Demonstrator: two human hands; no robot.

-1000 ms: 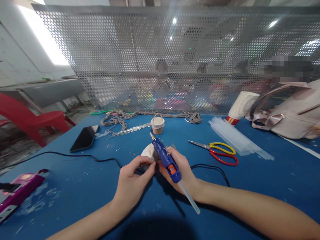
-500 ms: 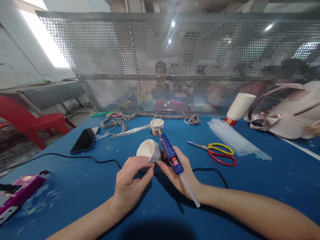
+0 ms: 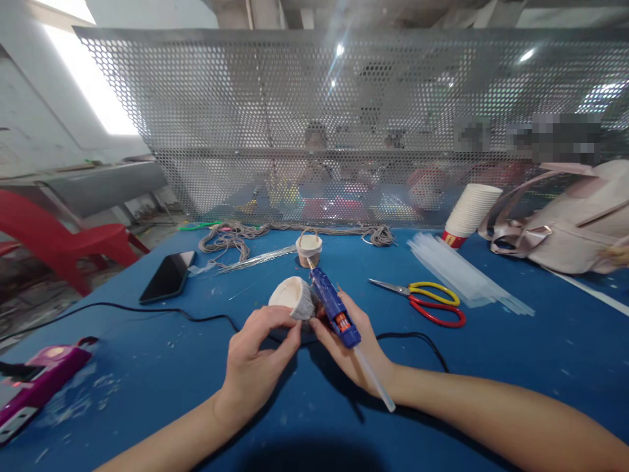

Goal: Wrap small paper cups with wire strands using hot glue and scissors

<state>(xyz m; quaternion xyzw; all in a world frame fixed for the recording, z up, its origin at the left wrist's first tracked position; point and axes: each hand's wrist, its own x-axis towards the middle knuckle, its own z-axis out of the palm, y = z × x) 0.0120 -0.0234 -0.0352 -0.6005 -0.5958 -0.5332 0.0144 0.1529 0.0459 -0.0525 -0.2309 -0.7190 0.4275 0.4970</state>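
Note:
Between my hands a small white paper cup (image 3: 305,307), its outside wrapped in grey cord, lies tilted with its mouth toward the left. My left hand (image 3: 263,351) pinches the cup's near rim between thumb and fingers. My right hand (image 3: 356,344) is closed round a blue hot glue gun (image 3: 331,301), whose nozzle points away from me; its thumb tip is close to the cup. A clear glue stick (image 3: 376,380) sticks out of the gun's back end. Farther off stands a small cord-wrapped cup with a handle (image 3: 309,247), just beyond the nozzle.
Scissors (image 3: 422,298) lie right of my hands, with clear glue sticks (image 3: 462,272), stacked paper cups (image 3: 472,210) and a pale bag (image 3: 580,216) beyond. Grey cord (image 3: 230,236) runs along the perforated metal screen (image 3: 275,98). Leftward are a phone (image 3: 168,276), a power strip (image 3: 46,373) and a black cable (image 3: 196,319).
The glue gun's nozzle has shifted slightly left and down. The wrapped cup has turned a little in my fingers. My left hand keeps nearly the same place.

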